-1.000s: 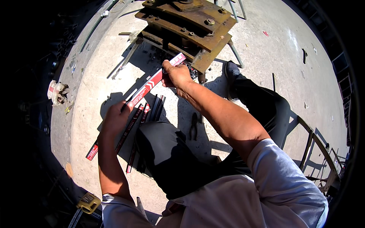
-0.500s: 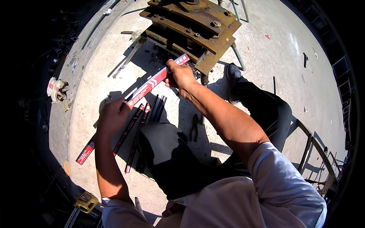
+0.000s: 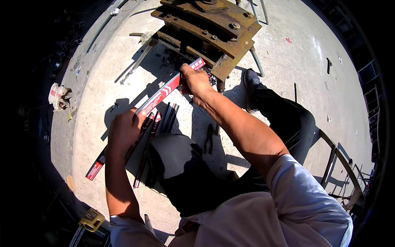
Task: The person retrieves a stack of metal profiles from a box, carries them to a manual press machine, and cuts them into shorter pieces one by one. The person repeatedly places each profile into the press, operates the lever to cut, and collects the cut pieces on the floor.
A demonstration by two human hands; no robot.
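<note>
A long, straight metal profile strip with red printed film slants from lower left to upper right in front of me. My right hand is closed round it near its upper end, thumb on top. Lower down, my left hand grips the same strip, its thumb along the edge. A red-filmed end beyond my left wrist seems to belong to this strip. The upper end lies close to the front of a rusty steel die press. Several dark profile strips with red film lie on the ground beside my knee.
Dark pliers lie on the concrete between my legs. Small dark scraps are scattered under the press, which stands on metal legs. A curved metal frame is at the right, a yellow tool at lower left, and a crumpled bag at far left.
My left hand and the strip's lower end have shifted slightly to the right. My right hand has stayed nearly still, and both hands keep hold of the strip.
</note>
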